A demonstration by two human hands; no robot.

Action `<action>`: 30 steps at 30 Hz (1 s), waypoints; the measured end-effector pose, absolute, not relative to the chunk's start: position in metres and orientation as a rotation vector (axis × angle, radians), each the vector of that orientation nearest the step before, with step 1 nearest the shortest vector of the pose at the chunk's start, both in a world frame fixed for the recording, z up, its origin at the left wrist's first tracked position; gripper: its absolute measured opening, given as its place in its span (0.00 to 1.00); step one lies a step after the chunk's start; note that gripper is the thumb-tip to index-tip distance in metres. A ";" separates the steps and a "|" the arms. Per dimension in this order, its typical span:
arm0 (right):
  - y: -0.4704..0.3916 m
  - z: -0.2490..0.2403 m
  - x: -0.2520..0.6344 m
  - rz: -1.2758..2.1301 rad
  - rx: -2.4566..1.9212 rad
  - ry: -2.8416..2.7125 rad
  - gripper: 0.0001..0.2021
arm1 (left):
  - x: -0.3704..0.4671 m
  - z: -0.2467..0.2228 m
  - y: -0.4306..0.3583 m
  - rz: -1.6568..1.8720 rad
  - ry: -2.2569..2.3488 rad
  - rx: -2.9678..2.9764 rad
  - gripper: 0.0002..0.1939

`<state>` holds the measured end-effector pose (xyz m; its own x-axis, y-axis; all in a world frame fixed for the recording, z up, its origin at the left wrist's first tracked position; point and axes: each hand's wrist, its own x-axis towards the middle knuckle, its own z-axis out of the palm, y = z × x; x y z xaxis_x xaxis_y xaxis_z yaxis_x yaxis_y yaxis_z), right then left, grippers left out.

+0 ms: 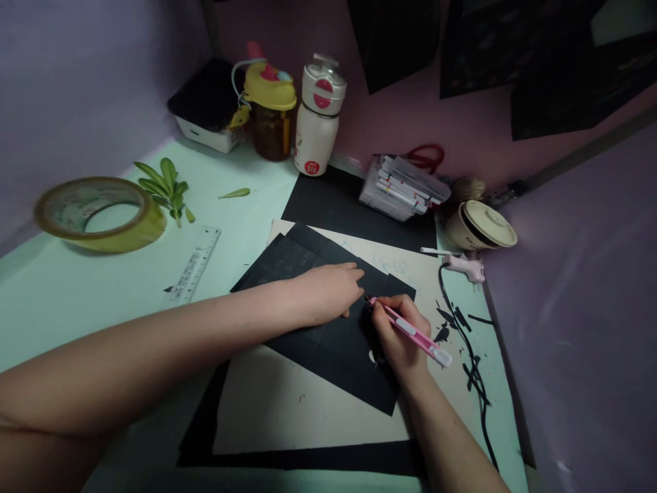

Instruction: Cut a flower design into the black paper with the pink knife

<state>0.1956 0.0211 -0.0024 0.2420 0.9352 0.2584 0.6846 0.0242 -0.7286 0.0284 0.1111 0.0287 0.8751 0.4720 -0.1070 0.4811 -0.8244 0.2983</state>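
Observation:
My right hand (403, 329) grips a pink utility knife (410, 329) with a pale grey slider, its tip down on black paper (328, 342). Just left of the tip, my left hand (331, 291) lies flat on the same paper with fingers stretched out. The paper appears to have more than one sheet, with faint marks near its left corner. A small pale spot (372, 356), perhaps a cut hole, shows beside my right hand. Beneath the black paper lies a pale board (308, 418) with faint blue scribbles.
Tape roll (102, 236), leafy sprig (167, 188) and clear ruler (198, 263) lie at left. Behind stand a white bottle (318, 130), yellow-lidded cup (272, 123) and a case of markers (397, 188). A lidded bowl (480, 226), black cord (480, 390) and paper scraps (444, 332) lie right.

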 end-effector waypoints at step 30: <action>0.017 -0.010 0.201 0.174 -1.501 -1.900 0.04 | 0.034 0.029 0.100 -0.093 0.816 2.829 0.19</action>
